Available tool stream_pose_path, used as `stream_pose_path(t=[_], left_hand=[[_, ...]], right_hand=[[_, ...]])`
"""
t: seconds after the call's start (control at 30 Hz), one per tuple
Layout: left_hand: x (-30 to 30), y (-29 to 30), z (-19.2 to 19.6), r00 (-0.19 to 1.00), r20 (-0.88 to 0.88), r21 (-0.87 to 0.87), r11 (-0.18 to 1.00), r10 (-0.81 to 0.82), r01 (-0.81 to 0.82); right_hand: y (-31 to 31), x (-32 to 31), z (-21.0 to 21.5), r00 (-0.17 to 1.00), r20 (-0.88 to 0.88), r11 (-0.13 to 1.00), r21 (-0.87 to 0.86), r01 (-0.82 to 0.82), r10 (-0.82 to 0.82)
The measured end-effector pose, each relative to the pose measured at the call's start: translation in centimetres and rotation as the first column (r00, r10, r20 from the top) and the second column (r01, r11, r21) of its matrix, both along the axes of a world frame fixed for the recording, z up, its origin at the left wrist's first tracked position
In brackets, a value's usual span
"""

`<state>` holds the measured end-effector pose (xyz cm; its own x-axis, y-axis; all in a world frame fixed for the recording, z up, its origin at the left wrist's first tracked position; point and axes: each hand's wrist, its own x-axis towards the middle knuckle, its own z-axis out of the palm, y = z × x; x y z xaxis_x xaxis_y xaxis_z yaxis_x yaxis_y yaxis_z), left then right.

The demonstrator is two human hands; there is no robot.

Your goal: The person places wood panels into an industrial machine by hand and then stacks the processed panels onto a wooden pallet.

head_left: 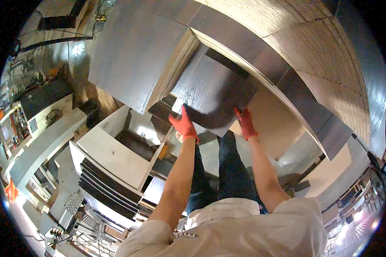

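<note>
Fingers of my left hand (183,125) in a red glove are closed on the near edge of the dark wood board (210,92). My right hand (245,123), gloved too, presses flat on the same edge, fingers mostly straight. I hold the board at both ends, I think, so it stays level. It lies on the big stack of boards (287,51), under a wider panel (133,55). A white cabinet (111,154) stands lower left.

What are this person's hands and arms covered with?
Both the left hand and the right hand wear snug red-orange work gloves that end at the wrists. The forearms are bare; short cream-white shirt sleeves cover the upper arms.
</note>
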<state>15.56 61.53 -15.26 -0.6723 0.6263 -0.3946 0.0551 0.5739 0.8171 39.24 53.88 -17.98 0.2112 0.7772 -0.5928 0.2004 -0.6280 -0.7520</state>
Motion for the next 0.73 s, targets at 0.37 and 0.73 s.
stream_pose_path(t=[0.37,0.73], left_hand=[[-1.5,0.2,-2.8,0.592,0.801,0.038,0.979,0.089,-0.199],[-3.3,1.8,-4.4,0.512,0.857,0.003,0.992,0.062,-0.123]], right_hand=[[1.8,-3.1,-3.6,0.992,0.123,0.993,0.111,-0.028,0.014],[7.0,-2.5,-2.7,0.904,0.282,0.886,0.25,-0.392,0.32]])
